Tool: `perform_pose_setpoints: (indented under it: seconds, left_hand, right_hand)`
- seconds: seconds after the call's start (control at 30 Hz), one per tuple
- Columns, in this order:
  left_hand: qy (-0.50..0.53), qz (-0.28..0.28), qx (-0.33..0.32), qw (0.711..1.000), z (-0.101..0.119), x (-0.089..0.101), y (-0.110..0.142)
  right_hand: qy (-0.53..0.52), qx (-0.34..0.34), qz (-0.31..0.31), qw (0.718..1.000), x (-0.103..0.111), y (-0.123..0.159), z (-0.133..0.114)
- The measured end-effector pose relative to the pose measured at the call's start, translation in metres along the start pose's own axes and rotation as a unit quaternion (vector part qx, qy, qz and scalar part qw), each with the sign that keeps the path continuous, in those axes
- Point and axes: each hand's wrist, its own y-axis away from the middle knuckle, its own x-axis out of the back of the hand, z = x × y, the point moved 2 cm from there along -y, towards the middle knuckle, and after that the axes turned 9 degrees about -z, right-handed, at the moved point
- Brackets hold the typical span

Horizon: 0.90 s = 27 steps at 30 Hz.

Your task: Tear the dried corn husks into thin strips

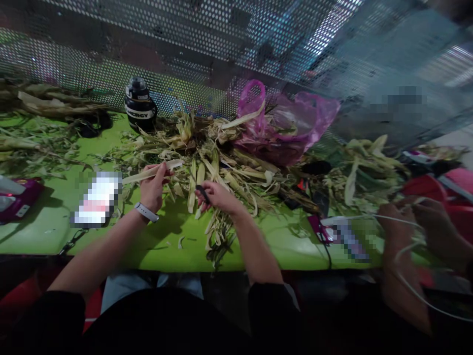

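My left hand (153,186), with a light watch band at the wrist, pinches a long pale husk strip (142,175) that sticks out to both sides of the fingers. Closed around a small black-handled tool (202,193) is my right hand (218,196); its working end is too small to tell. Just left of that hand, pale husk pieces (191,190) lie on the green tabletop (166,251). A heap of dried husks and leaves (236,172) spreads behind and beside both hands. More curled strips (218,234) hang toward the table's front edge below my right wrist.
Behind the heap stand a black bottle (139,106) and a pink plastic bag (288,133), in front of a perforated metal panel (207,44). A lit phone (96,199) lies left. At right, another person's hands (410,217) work near a white cable (402,276).
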Motion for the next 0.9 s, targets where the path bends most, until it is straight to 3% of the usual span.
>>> perform_pose_setpoints:
  seconds: [0.17, 0.37, 0.9]
  left_hand:
    - [-0.002, 0.007, 0.007, 1.000, -0.002, -0.003, 0.004]
    - [0.000, -0.047, 0.021, 0.999, -0.006, -0.009, 0.014]
    - [0.092, -0.040, 0.036, 0.994, -0.003, -0.011, 0.014]
  right_hand:
    - [0.026, 0.008, 0.018, 0.999, -0.027, -0.016, 0.011]
    - [0.029, 0.034, 0.067, 0.997, -0.028, -0.023, 0.016]
    - [0.045, 0.077, 0.099, 0.991, -0.027, -0.022, 0.017]
